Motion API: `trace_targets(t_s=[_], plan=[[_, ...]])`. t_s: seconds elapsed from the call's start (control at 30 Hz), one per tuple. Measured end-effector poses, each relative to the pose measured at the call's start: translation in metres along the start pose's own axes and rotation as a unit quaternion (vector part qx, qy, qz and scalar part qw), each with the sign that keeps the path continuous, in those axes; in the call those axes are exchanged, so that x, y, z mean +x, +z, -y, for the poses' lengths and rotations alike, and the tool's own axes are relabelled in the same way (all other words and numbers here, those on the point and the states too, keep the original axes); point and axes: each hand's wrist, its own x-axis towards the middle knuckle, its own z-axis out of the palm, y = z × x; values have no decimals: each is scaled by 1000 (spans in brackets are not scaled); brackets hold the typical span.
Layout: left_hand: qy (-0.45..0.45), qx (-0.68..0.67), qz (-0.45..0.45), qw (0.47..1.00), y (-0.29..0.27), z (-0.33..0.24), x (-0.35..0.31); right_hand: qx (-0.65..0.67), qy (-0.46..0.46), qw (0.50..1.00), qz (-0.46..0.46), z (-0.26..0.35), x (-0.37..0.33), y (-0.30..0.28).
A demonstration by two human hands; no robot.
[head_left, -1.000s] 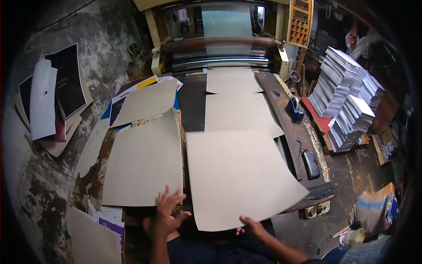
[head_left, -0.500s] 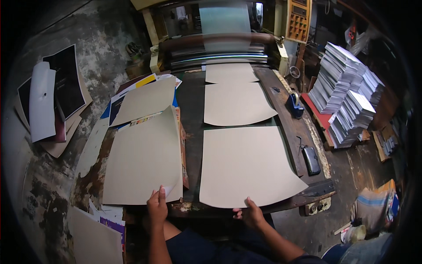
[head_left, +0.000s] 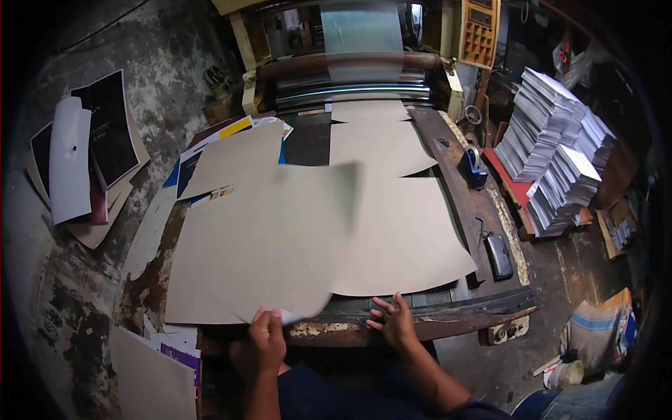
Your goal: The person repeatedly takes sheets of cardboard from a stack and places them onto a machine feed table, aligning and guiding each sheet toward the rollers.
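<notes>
- At the near edge of the tabletop [head_left: 420, 323], head view: the left hand [head_left: 266, 336] pinched the corner of a grey board sheet [head_left: 273, 238], its grip closed; half a second before, both hands held sheets flat.
- The sheet was now blurred, lifted leftward over the pile [head_left: 210, 280].
- The right hand [head_left: 393, 323] rested open, fingers spread beside the next sheet [head_left: 406, 238].
- No containers showed; stacked prints [head_left: 553, 154] stood at the right.

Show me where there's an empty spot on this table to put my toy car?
Little bare room. One free patch is the dark strip between the side pile and the sheets leaving the rollers. Another is the wooden edge beside the tape dispenser. Elsewhere, brown sheets crowd the table.
</notes>
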Motion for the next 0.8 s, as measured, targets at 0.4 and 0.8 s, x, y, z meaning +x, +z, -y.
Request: trace_targets(t_s=[0.4, 0.8], plan=[[156, 157, 168, 961, -28, -25, 29, -174, 46, 980, 89, 3, -71, -79], [40, 82, 146, 985, -34, 23, 38, -224, 79, 970, 59, -30, -155, -109]])
